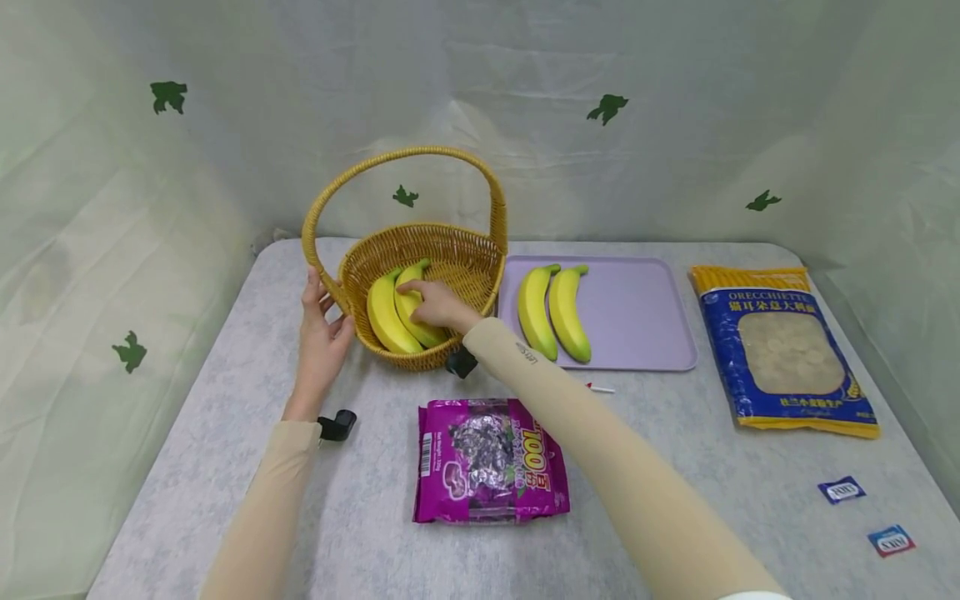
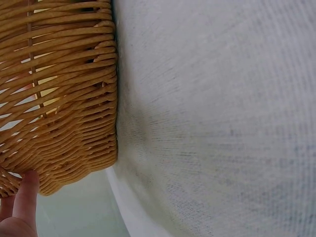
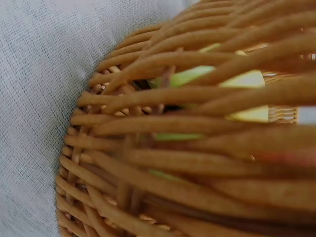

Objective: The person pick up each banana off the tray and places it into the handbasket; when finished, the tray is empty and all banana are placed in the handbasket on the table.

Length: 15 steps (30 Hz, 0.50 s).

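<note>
A wicker basket (image 1: 480,250) with a tall arched handle stands at the back left of the table. Two yellow bananas with greenish ends lie side by side in it, a left banana (image 1: 386,312) and a right banana (image 1: 408,308). My right hand (image 1: 442,307) reaches over the front right rim and holds the right banana, fingers across its top. The left hand (image 1: 321,342) grips the basket's left side at the handle's foot. Its fingertips (image 2: 27,192) lie against the wicker in the left wrist view. Through the weave, the right wrist view shows patches of banana (image 3: 247,84).
Right of the basket, a purple tray (image 1: 637,308) holds two more bananas (image 1: 568,317). A purple candy bag (image 1: 487,467) lies in front, under my right forearm. A blue and yellow pasta bag (image 1: 783,350) and two small packets (image 1: 842,490) are at the right.
</note>
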Available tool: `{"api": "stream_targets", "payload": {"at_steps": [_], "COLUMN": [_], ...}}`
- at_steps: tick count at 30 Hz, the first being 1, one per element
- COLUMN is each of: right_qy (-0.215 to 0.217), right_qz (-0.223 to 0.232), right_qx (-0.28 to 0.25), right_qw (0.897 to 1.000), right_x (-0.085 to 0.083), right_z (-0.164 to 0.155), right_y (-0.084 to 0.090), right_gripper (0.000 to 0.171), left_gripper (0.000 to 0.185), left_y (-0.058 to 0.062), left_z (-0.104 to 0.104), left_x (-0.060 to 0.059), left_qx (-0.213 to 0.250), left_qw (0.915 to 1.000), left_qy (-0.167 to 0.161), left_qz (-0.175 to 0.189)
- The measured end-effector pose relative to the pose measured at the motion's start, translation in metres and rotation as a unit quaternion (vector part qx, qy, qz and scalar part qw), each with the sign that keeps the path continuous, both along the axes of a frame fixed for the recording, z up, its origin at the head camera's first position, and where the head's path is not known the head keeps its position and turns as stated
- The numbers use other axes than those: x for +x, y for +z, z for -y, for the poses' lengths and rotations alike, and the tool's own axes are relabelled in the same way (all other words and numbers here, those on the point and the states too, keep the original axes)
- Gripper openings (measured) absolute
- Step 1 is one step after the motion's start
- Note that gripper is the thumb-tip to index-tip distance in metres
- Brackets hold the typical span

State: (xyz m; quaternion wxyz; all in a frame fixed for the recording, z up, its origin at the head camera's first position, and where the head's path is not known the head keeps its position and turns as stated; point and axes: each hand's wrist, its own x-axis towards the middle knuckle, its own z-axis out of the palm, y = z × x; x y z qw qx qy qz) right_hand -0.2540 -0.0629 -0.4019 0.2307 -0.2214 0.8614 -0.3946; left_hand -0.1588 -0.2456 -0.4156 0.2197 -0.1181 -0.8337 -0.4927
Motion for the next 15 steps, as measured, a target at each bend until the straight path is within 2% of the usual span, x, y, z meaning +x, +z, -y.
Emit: {"api": "stream_targets", "payload": {"at_steps": [4, 8, 12, 15], "right_qy": [0.001, 0.002, -0.003, -0.002], "right_qz": [0.007, 0.018, 0.048, 0.088], "right_qx": [-0.01, -0.034, -0.098, -0.166], "right_qw": [1.0, 0.999, 0.994, 0.982], "right_x": [0.0, -0.002, -0.008, -0.013], "right_z": [-0.003, -0.012, -0.025, -0.039], "right_y": [0.002, 0.01, 0.018, 0.022], "right_gripper": [0.06, 0.058, 0.053, 0.048], "left_gripper": [0.085, 0.085, 0.085, 0.086], "left_y": [-0.015, -0.019, -0.02, -0.02], "left_z": [0.008, 0.011, 0.012, 0.012], "left_x": [-0.01, -0.013, -0.013, -0.013], "left_qx": [0.007, 0.009, 0.01, 0.012], "left_qw": [1.0, 0.9999, 0.9999, 0.9999], "left_qy": [0.0, -0.001, -0.002, -0.002], "left_qz": [-0.001, -0.003, -0.01, -0.011]}}
